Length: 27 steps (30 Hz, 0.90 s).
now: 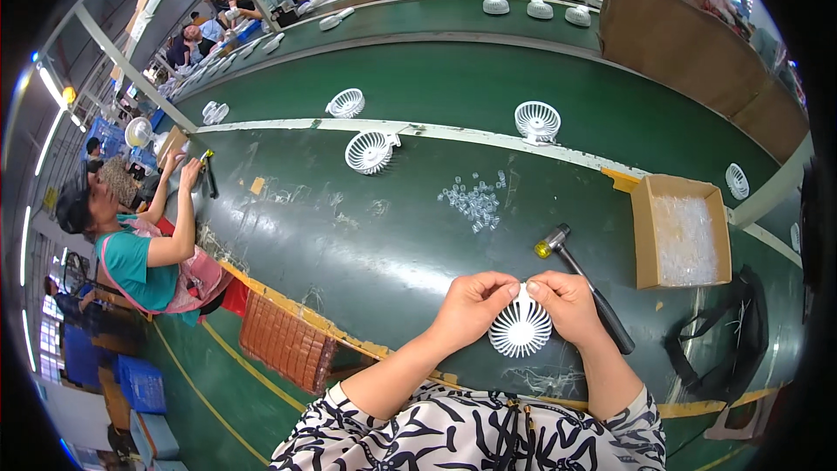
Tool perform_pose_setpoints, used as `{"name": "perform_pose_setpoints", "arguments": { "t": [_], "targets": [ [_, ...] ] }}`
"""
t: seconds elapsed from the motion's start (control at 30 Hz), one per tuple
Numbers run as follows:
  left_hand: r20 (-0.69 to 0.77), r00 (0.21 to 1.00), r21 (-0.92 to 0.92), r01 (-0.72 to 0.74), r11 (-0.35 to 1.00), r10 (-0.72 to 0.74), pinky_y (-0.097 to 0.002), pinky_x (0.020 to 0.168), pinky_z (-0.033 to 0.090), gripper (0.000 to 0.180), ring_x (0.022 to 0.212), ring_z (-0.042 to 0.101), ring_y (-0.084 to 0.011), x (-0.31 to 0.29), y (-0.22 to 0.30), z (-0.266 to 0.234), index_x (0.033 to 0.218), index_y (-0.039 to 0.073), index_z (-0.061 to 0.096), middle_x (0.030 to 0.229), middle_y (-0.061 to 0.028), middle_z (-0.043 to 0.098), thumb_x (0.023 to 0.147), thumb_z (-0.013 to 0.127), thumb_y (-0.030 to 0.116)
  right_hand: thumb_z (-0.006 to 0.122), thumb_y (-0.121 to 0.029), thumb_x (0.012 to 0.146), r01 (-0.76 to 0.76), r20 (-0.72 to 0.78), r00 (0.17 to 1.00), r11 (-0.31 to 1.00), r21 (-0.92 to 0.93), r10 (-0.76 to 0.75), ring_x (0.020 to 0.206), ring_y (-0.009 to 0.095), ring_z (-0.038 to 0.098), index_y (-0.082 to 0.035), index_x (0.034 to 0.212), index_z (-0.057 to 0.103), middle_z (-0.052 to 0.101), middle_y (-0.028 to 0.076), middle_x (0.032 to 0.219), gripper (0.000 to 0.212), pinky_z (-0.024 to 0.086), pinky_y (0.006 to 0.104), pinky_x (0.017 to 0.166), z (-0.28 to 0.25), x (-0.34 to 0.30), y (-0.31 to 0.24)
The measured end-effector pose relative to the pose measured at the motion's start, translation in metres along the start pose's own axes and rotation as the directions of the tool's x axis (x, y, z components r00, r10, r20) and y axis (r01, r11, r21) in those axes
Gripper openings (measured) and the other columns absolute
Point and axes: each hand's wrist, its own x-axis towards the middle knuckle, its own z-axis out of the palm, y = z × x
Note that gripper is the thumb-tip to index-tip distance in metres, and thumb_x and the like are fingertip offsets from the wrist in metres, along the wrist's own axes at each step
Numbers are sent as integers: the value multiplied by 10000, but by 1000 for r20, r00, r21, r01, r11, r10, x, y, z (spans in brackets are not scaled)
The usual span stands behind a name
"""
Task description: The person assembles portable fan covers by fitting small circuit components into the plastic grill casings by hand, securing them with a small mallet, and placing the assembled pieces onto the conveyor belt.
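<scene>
Close to the table's near edge I hold a round white fan grille (520, 331) with slatted ribs, its narrow end upward. My left hand (475, 303) pinches that top end from the left, thumb and fingers pressed together. From the other side my right hand (565, 303) grips the same end, its thumb close to the left one. Whether something small sits between the fingertips is hidden. Just right of my right hand lies a hammer (597, 296) with a yellow-tipped head and black handle. Beyond my hands is a loose pile of small clear plastic pieces (475, 203).
An open carton (658, 249) of clear parts stands at the right, near a black bag (732, 336). More white grilles (370, 153) rest along the pale divider (436, 131) and on the green belt (436, 78). A co-worker (144, 249) sits at the left; other people work beyond the belt.
</scene>
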Motion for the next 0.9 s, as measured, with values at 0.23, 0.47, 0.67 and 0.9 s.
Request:
{"name": "perform_pose_setpoints", "arguments": {
  "t": [0.23, 0.47, 0.67, 0.9],
  "targets": [
    [5, 998, -106, 61, 992, -61, -226, 656, 513, 208, 748, 615, -53, -2, -7, -2, 1032, -30, 704, 867, -18, 706, 981, 638, 161, 661, -147, 959, 34, 18, 999, 996, -83, -32, 737, 60, 584, 30, 953, 694, 672, 13, 799, 180, 482, 240, 665, 7, 1, 7],
    [-57, 993, -189, 91, 978, -104, -232, 643, 523, 185, 729, 631, -66, -3, -15, -9, 996, -10, 712, 855, -25, 710, 979, 642, 160, 646, -80, 928, 72, 2, 997, 980, -188, -73, 619, 84, 609, 29, 917, 683, 661, 35, 718, 115, 473, 245, 566, 13, -2, 3],
    [1, 992, -126, 122, 984, -123, -217, 607, 503, 223, 694, 595, -42, 0, -16, -15, 977, 0, 719, 822, 8, 688, 990, 643, 209, 666, -73, 889, 134, -13, 990, 954, -267, -143, 600, 115, 630, 8, 876, 687, 682, 76, 682, 84, 484, 280, 561, 14, -1, 16],
    [40, 994, -56, 103, 993, -101, -230, 584, 496, 301, 663, 597, -56, 0, -19, -17, 948, -20, 720, 789, -9, 695, 971, 671, 276, 670, -76, 895, 181, 1, 981, 924, -337, -192, 586, 134, 644, 14, 877, 686, 688, 90, 684, 93, 494, 287, 554, 20, 0, 11]
  ]
}}
